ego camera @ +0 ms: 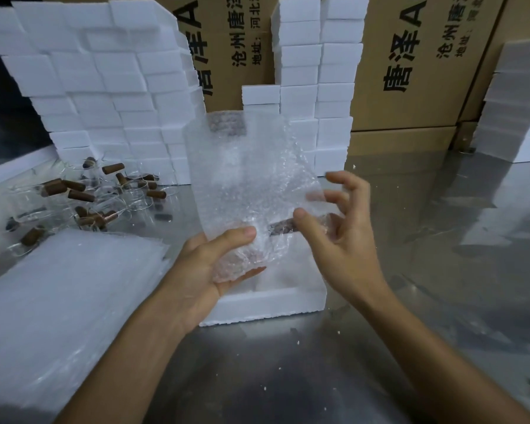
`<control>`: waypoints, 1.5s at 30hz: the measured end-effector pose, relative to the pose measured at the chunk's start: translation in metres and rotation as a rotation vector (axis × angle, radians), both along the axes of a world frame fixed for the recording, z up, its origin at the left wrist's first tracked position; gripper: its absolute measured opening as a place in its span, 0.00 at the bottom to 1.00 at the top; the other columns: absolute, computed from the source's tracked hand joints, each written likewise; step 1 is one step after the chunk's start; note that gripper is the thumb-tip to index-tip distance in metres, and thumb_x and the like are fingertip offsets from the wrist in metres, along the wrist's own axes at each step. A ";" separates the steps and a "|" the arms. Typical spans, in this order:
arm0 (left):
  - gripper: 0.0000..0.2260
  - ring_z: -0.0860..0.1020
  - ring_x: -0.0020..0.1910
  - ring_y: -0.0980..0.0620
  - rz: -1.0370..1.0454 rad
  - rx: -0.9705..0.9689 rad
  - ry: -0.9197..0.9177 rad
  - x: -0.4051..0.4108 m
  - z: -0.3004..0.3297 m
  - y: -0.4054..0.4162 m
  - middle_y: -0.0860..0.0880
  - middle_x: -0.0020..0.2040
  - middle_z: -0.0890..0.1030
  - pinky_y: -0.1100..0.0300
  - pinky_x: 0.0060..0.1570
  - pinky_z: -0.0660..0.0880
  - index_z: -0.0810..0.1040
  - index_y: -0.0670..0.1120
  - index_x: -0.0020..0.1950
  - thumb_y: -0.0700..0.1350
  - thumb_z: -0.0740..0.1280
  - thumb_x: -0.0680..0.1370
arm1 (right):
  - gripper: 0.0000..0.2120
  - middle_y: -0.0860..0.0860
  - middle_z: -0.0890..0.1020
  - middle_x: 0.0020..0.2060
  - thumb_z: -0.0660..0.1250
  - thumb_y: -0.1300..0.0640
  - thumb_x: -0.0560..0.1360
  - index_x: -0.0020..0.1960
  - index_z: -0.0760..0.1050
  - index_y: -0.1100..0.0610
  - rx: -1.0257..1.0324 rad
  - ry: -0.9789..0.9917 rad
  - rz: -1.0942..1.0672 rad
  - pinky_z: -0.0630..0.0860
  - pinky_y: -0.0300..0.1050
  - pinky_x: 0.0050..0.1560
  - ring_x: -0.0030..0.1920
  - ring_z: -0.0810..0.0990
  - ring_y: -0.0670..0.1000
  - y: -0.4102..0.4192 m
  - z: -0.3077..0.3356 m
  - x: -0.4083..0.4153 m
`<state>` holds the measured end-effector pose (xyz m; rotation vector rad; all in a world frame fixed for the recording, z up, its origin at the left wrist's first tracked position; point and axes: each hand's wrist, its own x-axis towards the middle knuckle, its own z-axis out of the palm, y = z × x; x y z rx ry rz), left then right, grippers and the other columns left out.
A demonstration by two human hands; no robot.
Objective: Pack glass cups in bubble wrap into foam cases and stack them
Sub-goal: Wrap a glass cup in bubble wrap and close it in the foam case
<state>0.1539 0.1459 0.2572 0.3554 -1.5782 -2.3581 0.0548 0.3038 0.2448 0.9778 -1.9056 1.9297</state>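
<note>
Head view: person's two bare hands over a shiny metal table [410,240], working a clear bubble wrap sheet [245,179].
Landmark: open white foam case [266,298], lying flat on the table at centre, just in front of the hands.
Bubble wrap sheet: held upright above the foam case, lower end bunched, upper end loose and standing tall.
Glass cup: clear cup with brown cylindrical cork-like handle [280,229], inside the bunched lower end of the sheet, above the foam case; only the brown part shows clearly through the wrap.
Left hand [214,264]: palm up under the bundle, thumb curled over the front, fingers cupped beneath; grips the wrapped lower end.
Right hand [340,231]: at the right edge of the sheet, thumb pressed on the wrap near the brown handle, other fingers spread and half-curled behind; whether they touch the wrap, can't tell.
Loose cups: pile of clear glass cups with brown handles [89,197], on the table left of and beyond the foam case.
Wrap stock: flat stack of clear bubble wrap sheets [58,295], left of the foam case, nearer the camera.
Stacked cases: walls of white foam cases [104,87], behind the foam case, left and centre.
Backdrop: brown cardboard cartons with black print [410,71], behind the stacks.
</note>
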 end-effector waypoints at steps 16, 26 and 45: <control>0.20 0.82 0.57 0.41 -0.276 -0.019 0.178 0.004 -0.003 0.007 0.41 0.56 0.83 0.52 0.52 0.80 0.84 0.48 0.57 0.41 0.73 0.64 | 0.20 0.48 0.77 0.33 0.66 0.42 0.77 0.29 0.76 0.49 0.191 0.073 -0.036 0.74 0.39 0.41 0.38 0.79 0.45 -0.005 -0.007 0.001; 0.26 0.76 0.65 0.37 -0.305 -0.055 0.256 0.002 -0.008 0.008 0.37 0.62 0.79 0.46 0.64 0.74 0.76 0.41 0.66 0.40 0.72 0.67 | 0.25 0.44 0.65 0.22 0.67 0.48 0.79 0.25 0.65 0.52 0.020 -0.290 0.092 0.64 0.39 0.27 0.25 0.64 0.46 -0.012 -0.002 0.010; 0.15 0.81 0.38 0.52 0.211 -0.467 0.223 0.008 0.011 -0.013 0.50 0.42 0.85 0.59 0.38 0.79 0.85 0.50 0.44 0.45 0.81 0.59 | 0.26 0.43 0.70 0.18 0.64 0.62 0.78 0.21 0.69 0.51 0.102 -0.121 0.068 0.62 0.30 0.26 0.21 0.66 0.42 -0.009 0.003 0.015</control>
